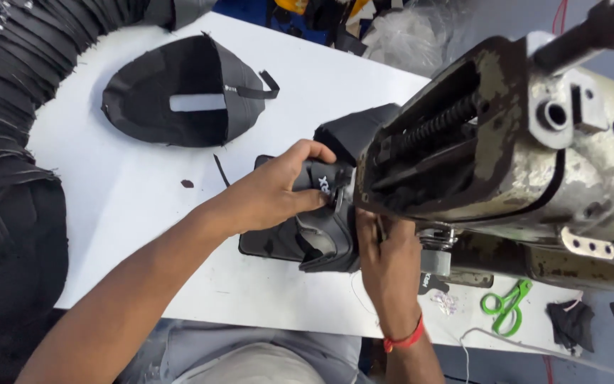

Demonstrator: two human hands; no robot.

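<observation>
Right hand (385,259): gripping the near edge of the black shoe upper (325,238), fingers curled shut.
Left hand (278,192): clamping the upper's top, beside the sewing machine (520,156).
Shoe upper: sitting between both hands on the white tabletop (143,206).
Farther: flat black upper piece (179,92) lying apart.

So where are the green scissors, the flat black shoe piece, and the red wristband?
green scissors (507,306), head view, on the handle loops.
flat black shoe piece (158,85), head view, on its dark middle.
red wristband (404,341), head view, on the band.
</observation>
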